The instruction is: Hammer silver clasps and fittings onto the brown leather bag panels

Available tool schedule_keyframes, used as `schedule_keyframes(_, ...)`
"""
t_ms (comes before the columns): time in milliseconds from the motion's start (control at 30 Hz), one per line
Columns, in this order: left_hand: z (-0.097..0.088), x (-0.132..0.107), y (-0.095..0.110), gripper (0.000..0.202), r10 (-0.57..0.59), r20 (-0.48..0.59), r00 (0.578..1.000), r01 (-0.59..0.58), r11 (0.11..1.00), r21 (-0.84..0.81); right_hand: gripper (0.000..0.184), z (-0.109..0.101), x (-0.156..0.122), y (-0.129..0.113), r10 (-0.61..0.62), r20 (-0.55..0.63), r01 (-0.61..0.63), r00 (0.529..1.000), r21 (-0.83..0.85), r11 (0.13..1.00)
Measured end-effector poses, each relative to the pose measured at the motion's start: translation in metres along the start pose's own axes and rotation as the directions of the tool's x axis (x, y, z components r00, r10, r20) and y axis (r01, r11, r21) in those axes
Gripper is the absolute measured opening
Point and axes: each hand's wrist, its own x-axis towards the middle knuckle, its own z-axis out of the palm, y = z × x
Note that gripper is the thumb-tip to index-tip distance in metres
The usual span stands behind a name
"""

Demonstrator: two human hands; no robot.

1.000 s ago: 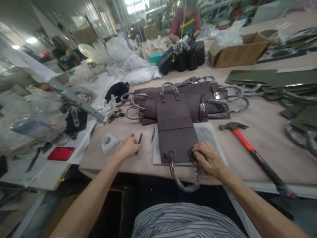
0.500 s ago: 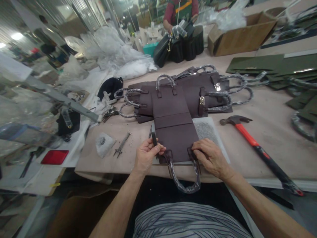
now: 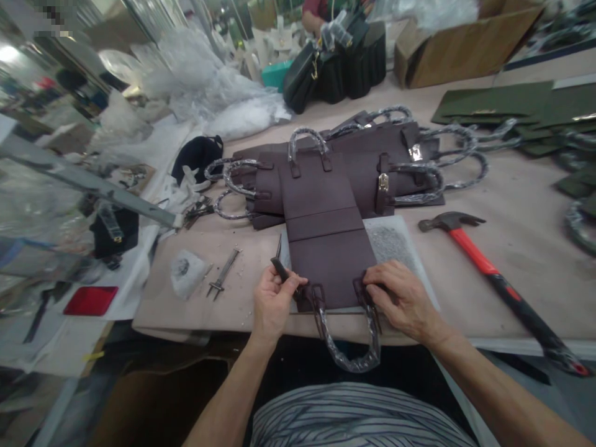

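Note:
My left hand (image 3: 274,304) grips a short black-handled tool (image 3: 280,269) at the near left corner of a dark plum leather bag panel (image 3: 328,261). The panel lies partly on a pale stone slab (image 3: 391,248). My right hand (image 3: 398,297) rests on the panel's near edge, fingers over a leather handle tab (image 3: 365,292). A plastic-wrapped bag handle (image 3: 349,355) hangs over the table edge below. A slim awl (image 3: 278,246) lies just beyond my left hand, and a steel pair of dividers (image 3: 222,274) lies further left.
Stacked plum panels with wrapped handles (image 3: 367,162) lie beyond my hands. A red-handled claw hammer (image 3: 479,270) lies to the right, and green panels (image 3: 493,102) lie further back. A co-worker's arm (image 3: 311,18) is at the far side, behind black bags (image 3: 335,71).
My left hand has moved right from the table to the panel's corner, now holding the black tool. My right hand stays on the tab. The view has tilted slightly.

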Motion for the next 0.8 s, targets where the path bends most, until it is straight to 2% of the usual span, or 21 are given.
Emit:
schedule_keyframes(100, -0.006, -0.003, 0.009, 0.025, 0.006, 0.011, 1.0, -0.009, 0.98, 0.198, 0.009, 0.0, 0.001, -0.001, 0.002, -0.007, -0.002, 1.0, 0.002, 1.0)
schedule_keyframes(200, -0.01, -0.008, 0.022, 0.018, 0.019, 0.044, 0.999, -0.035, 0.918, 0.396, 0.01, 0.0, 0.002, -0.001, 0.006, -0.006, -0.006, 1.0, 0.004, 1.0)
schedule_keyframes(300, -0.017, -0.013, 0.031, 0.019, -0.016, 0.057, 0.998, -0.013, 0.876, 0.483, 0.009, -0.001, 0.002, -0.001, 0.01, 0.005, -0.01, 1.0, 0.009, 1.0)
schedule_keyframes(433, -0.029, -0.017, 0.033, 0.026, -0.09, 0.012, 0.996, 0.075, 0.893, 0.444, 0.01, 0.0, 0.0, 0.0, 0.016, 0.005, -0.016, 1.0, 0.013, 1.0)
schedule_keyframes(533, -0.032, -0.019, 0.03, 0.025, -0.059, 0.011, 0.998, 0.05, 0.928, 0.37, 0.01, 0.001, 0.0, 0.001, 0.02, 0.003, -0.02, 1.0, 0.005, 1.0)
schedule_keyframes(667, -0.016, -0.02, 0.027, 0.019, 0.018, 0.059, 0.998, -0.031, 0.97, 0.241, 0.01, 0.001, 0.002, 0.001, 0.015, -0.002, -0.015, 1.0, -0.002, 1.0)
schedule_keyframes(800, 0.009, -0.02, 0.018, 0.01, 0.123, 0.172, 0.977, -0.165, 0.953, 0.253, 0.01, 0.0, 0.002, 0.0, 0.01, -0.01, -0.01, 1.0, -0.003, 1.0)
